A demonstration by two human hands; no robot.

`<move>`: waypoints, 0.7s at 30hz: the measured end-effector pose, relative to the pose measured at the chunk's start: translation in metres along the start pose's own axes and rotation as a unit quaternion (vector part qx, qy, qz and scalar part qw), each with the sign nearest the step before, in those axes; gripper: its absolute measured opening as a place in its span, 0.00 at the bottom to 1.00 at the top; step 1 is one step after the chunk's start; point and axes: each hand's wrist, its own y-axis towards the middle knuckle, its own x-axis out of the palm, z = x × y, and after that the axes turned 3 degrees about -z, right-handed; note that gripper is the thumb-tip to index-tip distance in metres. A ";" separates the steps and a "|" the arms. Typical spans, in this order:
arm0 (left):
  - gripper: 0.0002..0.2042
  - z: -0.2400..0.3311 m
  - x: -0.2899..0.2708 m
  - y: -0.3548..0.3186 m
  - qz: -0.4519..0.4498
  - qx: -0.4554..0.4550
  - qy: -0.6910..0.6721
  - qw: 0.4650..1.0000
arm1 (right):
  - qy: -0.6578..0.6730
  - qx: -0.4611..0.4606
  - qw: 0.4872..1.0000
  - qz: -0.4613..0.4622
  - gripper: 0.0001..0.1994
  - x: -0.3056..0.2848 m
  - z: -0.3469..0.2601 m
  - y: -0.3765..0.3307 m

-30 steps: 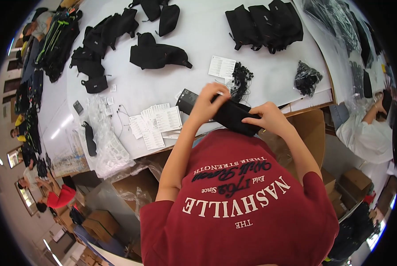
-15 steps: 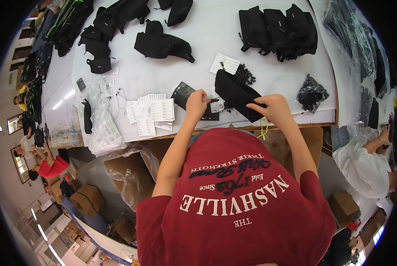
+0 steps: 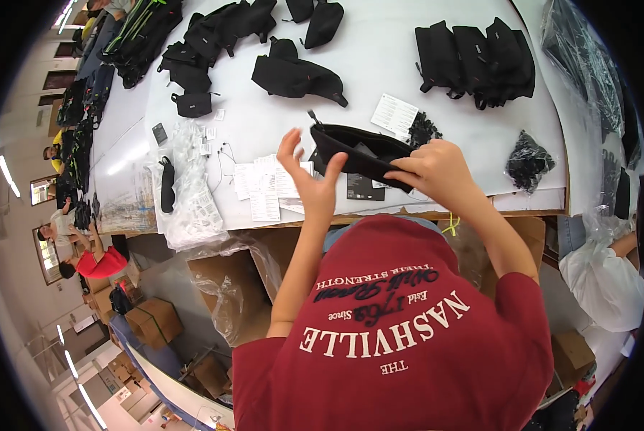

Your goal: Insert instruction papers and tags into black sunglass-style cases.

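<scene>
A black zippered pouch (image 3: pixel 350 154) hangs over the table's front part, its mouth gaping upward. My right hand (image 3: pixel 437 171) pinches its right end between thumb and fingers. At the other end is my left hand (image 3: pixel 314 176), fingers spread and thumb beside the pouch's near wall; whether it touches the fabric I cannot tell. A zipper pull sticks up at the pouch's far left corner. Under the pouch lies a dark printed card (image 3: pixel 365 188). White printed slips (image 3: pixel 264 201) are spread left of it, partly behind my left hand.
Black pouches lie in groups at the back left (image 3: pixel 297 75) and back right (image 3: pixel 473 61). A bag of small black parts (image 3: pixel 529 161) rests to the right, near loose black parts (image 3: pixel 424 129) and a white sheet (image 3: pixel 394 113). Clear plastic (image 3: pixel 189 190) drapes over the front edge.
The pouch has turned and its mouth has opened. My left hand has come off the dark card and risen to the pouch's left end with fingers spread. My right hand keeps its grip.
</scene>
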 end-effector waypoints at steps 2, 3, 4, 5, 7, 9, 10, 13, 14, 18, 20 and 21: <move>0.42 -0.005 0.000 -0.008 -0.046 -0.151 -0.341 0.927 | 0.029 -0.002 0.998 0.063 0.09 0.006 -0.017 0.004; 0.42 -0.007 0.001 -0.014 -0.078 -0.177 -0.400 0.896 | 0.051 0.004 0.993 0.110 0.09 0.008 -0.025 0.006; 0.42 -0.008 0.002 -0.021 -0.110 -0.202 -0.457 0.859 | 0.072 0.010 0.985 0.155 0.09 0.012 -0.032 0.008; 0.38 -0.008 0.007 -0.026 -0.089 -0.204 -0.497 0.839 | 0.088 0.019 0.982 0.166 0.08 0.018 -0.038 0.008; 0.35 -0.022 -0.001 -0.024 -0.110 -0.272 -0.501 0.815 | 0.091 0.044 0.976 0.194 0.08 0.031 -0.047 0.005; 0.25 -0.027 -0.006 -0.025 -0.128 -0.373 -0.534 0.748 | 0.082 0.051 0.974 0.203 0.09 0.036 -0.052 0.002; 0.25 -0.027 -0.006 -0.027 -0.127 -0.371 -0.534 0.749 | 0.097 0.063 0.973 0.197 0.08 0.039 -0.053 -0.001; 0.21 -0.031 -0.002 -0.031 -0.117 -0.389 -0.495 0.768 | 0.206 0.116 0.955 0.178 0.08 0.042 -0.055 -0.006; 0.21 -0.036 -0.001 -0.032 -0.104 -0.390 -0.510 0.760 | 0.299 0.152 0.929 0.159 0.09 0.042 -0.054 -0.007; 0.18 -0.022 -0.002 -0.028 -0.095 -0.330 -0.575 0.742 | 0.424 0.257 0.865 0.085 0.08 0.014 -0.056 -0.009; 0.18 -0.024 -0.006 -0.026 -0.129 -0.307 -0.564 0.755 | 0.300 0.237 0.924 -0.025 0.06 0.001 -0.053 -0.008; 0.18 -0.024 -0.007 -0.026 -0.161 -0.283 -0.554 0.766 | 0.299 0.239 0.923 -0.025 0.06 -0.002 -0.052 -0.009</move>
